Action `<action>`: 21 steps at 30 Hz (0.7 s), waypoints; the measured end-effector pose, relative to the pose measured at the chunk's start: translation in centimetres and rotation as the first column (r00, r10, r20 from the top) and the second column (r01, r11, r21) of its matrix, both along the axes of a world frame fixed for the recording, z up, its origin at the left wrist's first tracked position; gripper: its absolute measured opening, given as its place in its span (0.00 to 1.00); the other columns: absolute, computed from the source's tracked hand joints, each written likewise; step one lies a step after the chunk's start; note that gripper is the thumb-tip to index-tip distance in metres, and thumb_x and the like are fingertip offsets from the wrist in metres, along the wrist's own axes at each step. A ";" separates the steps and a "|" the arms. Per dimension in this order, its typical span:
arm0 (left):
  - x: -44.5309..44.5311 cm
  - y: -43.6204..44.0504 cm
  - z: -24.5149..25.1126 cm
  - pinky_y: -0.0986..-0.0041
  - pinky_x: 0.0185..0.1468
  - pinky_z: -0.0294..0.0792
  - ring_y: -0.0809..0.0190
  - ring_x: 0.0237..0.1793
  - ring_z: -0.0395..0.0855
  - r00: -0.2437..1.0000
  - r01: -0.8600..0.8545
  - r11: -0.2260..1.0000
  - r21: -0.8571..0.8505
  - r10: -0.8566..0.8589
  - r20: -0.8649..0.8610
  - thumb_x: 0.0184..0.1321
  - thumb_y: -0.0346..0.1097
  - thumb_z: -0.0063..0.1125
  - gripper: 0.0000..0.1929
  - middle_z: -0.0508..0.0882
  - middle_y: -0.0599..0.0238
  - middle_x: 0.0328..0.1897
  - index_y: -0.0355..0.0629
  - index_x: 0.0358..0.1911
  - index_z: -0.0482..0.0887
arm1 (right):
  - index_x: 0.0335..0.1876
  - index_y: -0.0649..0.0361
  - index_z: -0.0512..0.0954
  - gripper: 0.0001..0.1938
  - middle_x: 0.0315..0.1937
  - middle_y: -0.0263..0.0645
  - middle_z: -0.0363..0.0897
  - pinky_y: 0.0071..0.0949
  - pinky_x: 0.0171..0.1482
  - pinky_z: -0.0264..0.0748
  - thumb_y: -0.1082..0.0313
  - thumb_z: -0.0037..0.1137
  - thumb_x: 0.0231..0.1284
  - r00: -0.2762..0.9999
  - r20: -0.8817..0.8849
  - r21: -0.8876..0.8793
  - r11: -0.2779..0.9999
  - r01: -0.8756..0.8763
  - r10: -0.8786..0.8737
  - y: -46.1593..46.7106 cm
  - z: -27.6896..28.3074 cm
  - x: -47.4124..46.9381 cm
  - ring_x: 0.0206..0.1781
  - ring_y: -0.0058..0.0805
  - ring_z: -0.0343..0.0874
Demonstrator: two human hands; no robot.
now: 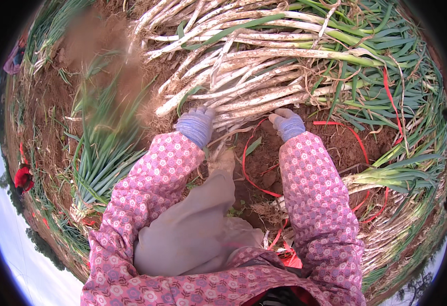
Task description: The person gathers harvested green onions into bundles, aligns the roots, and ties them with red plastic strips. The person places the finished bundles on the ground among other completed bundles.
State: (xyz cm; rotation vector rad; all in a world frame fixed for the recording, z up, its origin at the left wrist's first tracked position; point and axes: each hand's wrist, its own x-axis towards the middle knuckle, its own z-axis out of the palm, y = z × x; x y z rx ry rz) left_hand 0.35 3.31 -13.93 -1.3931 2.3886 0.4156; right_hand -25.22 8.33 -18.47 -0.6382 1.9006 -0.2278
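A large heap of long green onions (254, 80) lies before me, muddy white stalks and roots to the left, green leaves to the right. My left hand (196, 124), in a bluish knitted glove, is at the near edge of the heap by the root ends; its fingers reach in among the stalks and are partly hidden. My right hand (287, 124), gloved alike, touches the near stalks further right, its fingers bent. Whether either hand grips a stalk cannot be told. A red plastic strap (246, 168) curves over the soil between my forearms.
At left another bunch of green onions (97, 172) stands on brown soil (44, 141). A smaller bunch (384, 178) lies right of my right sleeve, with more red strap (355, 134) around. More onions (384, 233) lie at lower right. Two people are far off at left.
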 end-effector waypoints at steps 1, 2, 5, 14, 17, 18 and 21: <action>0.2 0.3 0.0 0.56 0.53 0.73 0.44 0.50 0.81 0.998 0.021 0.998 0.057 -0.024 0.051 0.57 0.49 0.55 0.22 0.82 0.48 0.49 0.45 0.51 0.80 | 0.53 0.57 0.77 0.19 0.42 0.41 0.82 0.33 0.44 0.79 0.57 0.61 0.58 0.929 0.269 -0.062 0.958 0.278 -0.252 0.3 -0.6 0.3 0.43 0.34 0.81; -0.1 0.2 0.1 0.57 0.54 0.73 0.44 0.50 0.81 0.997 0.011 0.990 0.137 -0.022 0.080 0.57 0.49 0.55 0.22 0.82 0.48 0.49 0.45 0.51 0.80 | 0.53 0.56 0.76 0.18 0.42 0.40 0.81 0.33 0.42 0.79 0.58 0.61 0.59 0.721 0.481 0.031 0.832 0.553 -0.498 0.5 -1.2 0.8 0.41 0.33 0.81; -1.3 0.7 1.3 0.57 0.55 0.73 0.44 0.50 0.81 0.965 -0.072 0.858 0.509 -0.069 0.252 0.54 0.51 0.56 0.23 0.82 0.46 0.48 0.44 0.49 0.82 | 0.51 0.56 0.75 0.18 0.41 0.38 0.81 0.38 0.41 0.81 0.59 0.62 0.58 0.575 0.594 0.090 0.757 0.648 -0.562 1.7 -1.5 1.5 0.38 0.34 0.81; 2.9 2.8 5.6 0.57 0.55 0.71 0.42 0.51 0.81 0.966 -0.119 0.714 0.690 -0.079 0.248 0.54 0.53 0.59 0.28 0.83 0.42 0.47 0.43 0.55 0.78 | 0.48 0.55 0.76 0.16 0.41 0.37 0.82 0.33 0.42 0.80 0.56 0.61 0.59 0.536 0.635 0.171 0.778 0.605 -0.556 5.3 2.1 2.1 0.39 0.32 0.82; 3.6 3.5 6.9 0.55 0.54 0.71 0.42 0.50 0.81 0.961 -0.124 0.744 0.657 -0.074 0.265 0.56 0.53 0.54 0.27 0.83 0.42 0.46 0.44 0.55 0.78 | 0.50 0.56 0.75 0.17 0.43 0.38 0.82 0.33 0.43 0.80 0.56 0.61 0.59 0.536 0.642 0.190 0.791 0.582 -0.548 6.0 3.8 3.1 0.41 0.31 0.82; 4.1 3.7 7.9 0.55 0.53 0.72 0.42 0.49 0.82 0.975 -0.141 0.800 0.584 0.009 0.222 0.56 0.52 0.55 0.26 0.83 0.42 0.45 0.44 0.54 0.78 | 0.51 0.56 0.75 0.18 0.44 0.39 0.81 0.33 0.43 0.80 0.56 0.61 0.60 0.523 0.671 0.162 0.793 0.587 -0.525 6.2 4.6 3.3 0.41 0.32 0.82; 7.3 4.7 13.9 0.53 0.49 0.72 0.40 0.44 0.82 0.981 -0.192 0.905 0.381 0.170 0.091 0.56 0.49 0.55 0.24 0.84 0.42 0.41 0.43 0.52 0.78 | 0.56 0.55 0.74 0.21 0.48 0.41 0.79 0.34 0.45 0.80 0.56 0.60 0.60 0.468 0.722 0.157 0.779 0.607 -0.510 6.3 7.3 3.5 0.43 0.32 0.81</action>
